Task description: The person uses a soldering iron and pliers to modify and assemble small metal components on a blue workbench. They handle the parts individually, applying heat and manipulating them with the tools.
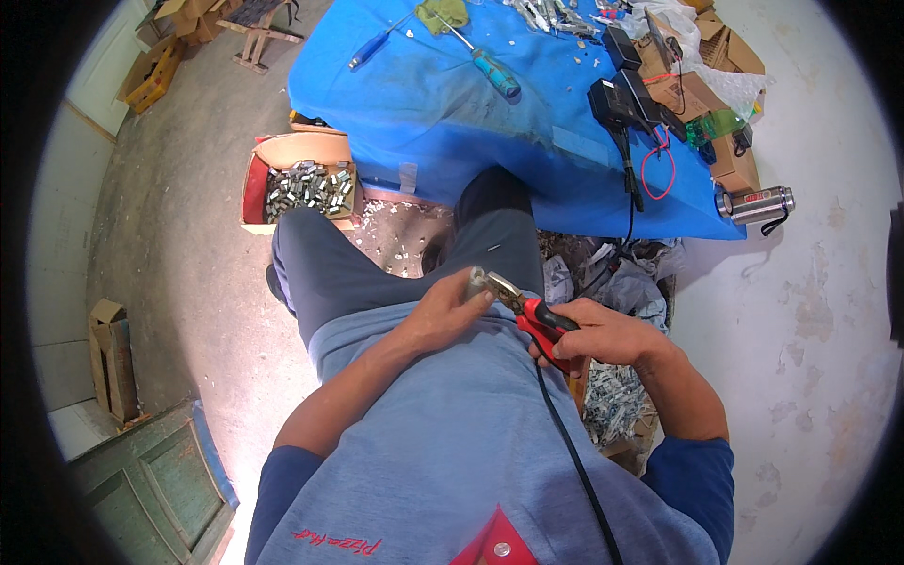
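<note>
Above my lap, my left hand (441, 313) is closed, pinching a small whitish piece (476, 279) between thumb and fingers; its exact kind is too small to make out. My right hand (603, 335) wraps round the red and black handles of a pair of pliers (539, 322). The jaws point up and left and meet the small piece, or lie right beside it. Whether they grip it I cannot tell. A cardboard box (252, 193) of small metal parts (306, 191) stands beyond my left knee.
A blue-covered table (424, 122) stands ahead, bearing a teal-handled screwdriver (496, 75), a blue-handled screwdriver (369, 49), a green cloth (441, 14) and black power adapters (617, 99). A steel flask (761, 204) lies at its right edge. Metal scraps (614, 405) fill a container right of my lap.
</note>
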Motion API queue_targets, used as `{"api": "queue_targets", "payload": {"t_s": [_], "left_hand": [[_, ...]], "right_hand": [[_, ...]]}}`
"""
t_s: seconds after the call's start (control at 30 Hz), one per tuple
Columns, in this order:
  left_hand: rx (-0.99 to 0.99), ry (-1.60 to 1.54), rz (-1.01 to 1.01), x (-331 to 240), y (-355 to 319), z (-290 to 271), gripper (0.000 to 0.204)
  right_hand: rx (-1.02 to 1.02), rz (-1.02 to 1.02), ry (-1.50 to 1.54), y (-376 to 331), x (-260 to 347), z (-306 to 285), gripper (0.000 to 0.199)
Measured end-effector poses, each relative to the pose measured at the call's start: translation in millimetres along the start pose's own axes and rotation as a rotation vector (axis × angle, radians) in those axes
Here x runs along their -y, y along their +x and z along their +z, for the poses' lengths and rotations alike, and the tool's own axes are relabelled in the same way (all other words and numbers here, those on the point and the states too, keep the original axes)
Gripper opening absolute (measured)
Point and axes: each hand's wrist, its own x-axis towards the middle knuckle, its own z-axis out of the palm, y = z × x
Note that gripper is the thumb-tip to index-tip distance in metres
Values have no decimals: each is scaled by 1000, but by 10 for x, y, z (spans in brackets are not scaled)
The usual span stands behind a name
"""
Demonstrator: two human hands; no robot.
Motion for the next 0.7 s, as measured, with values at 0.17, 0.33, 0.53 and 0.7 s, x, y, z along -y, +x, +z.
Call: {"api": "queue_targets", "payload": {"t_s": [0.17, 0.33, 0.53, 0.7], "left_hand": [[53, -106, -60, -154, -20, -14, 30], [83, -173, -90, -136, -24, -24, 29], [87, -189, -124, -116, -14, -29, 27], [83, -280, -116, -63, -13, -35, 32]], "right_hand": [[-3, 10, 38, -1, 18, -9, 37], [-12, 19, 38, -14, 36, 5, 37], [-3, -11, -16, -7, -36, -10, 32], [-10, -30, 11, -28, -48, -18, 29]]}}
